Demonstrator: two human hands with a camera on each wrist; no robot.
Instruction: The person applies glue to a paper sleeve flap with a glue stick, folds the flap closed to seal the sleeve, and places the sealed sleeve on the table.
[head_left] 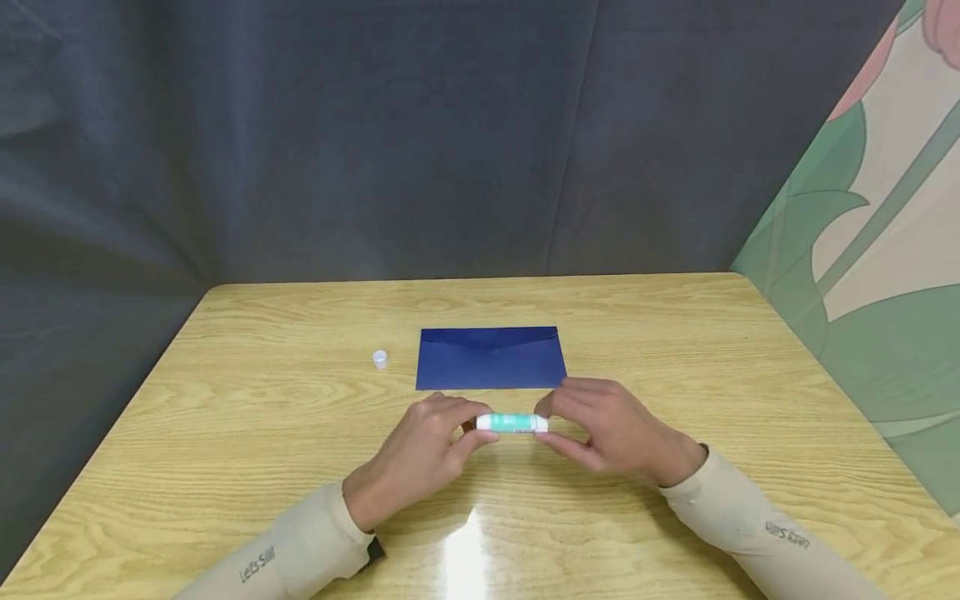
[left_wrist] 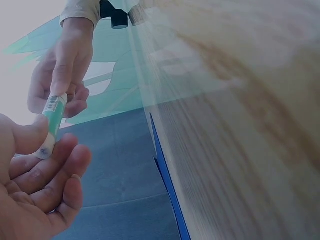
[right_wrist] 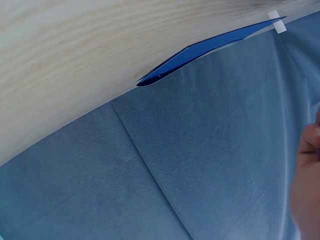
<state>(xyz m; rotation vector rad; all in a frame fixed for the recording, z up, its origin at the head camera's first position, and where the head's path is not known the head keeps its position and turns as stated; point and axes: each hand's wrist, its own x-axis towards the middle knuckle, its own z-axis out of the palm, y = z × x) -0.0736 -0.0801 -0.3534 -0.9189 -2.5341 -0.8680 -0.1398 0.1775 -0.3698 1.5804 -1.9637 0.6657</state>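
Note:
A glue stick point(head_left: 513, 423) with a turquoise-green label and white ends is held level above the wooden table, between both hands. My left hand point(head_left: 420, 446) pinches its left end between thumb and fingers. At the other end, my right hand point(head_left: 611, 425) pinches with thumb and forefinger. The left wrist view shows the left hand point(left_wrist: 42, 185) close up, its thumb on the tube. Just beyond the hands lies a dark blue envelope point(head_left: 489, 360), its flap side up. A small white cap point(head_left: 380, 359) rests left of the envelope.
The light wooden table point(head_left: 255, 400) reaches back to a dark cloth curtain point(head_left: 405, 150). On the right stands a panel with a leaf and flower pattern point(head_left: 885, 333). A bright reflection shows on the table's near part.

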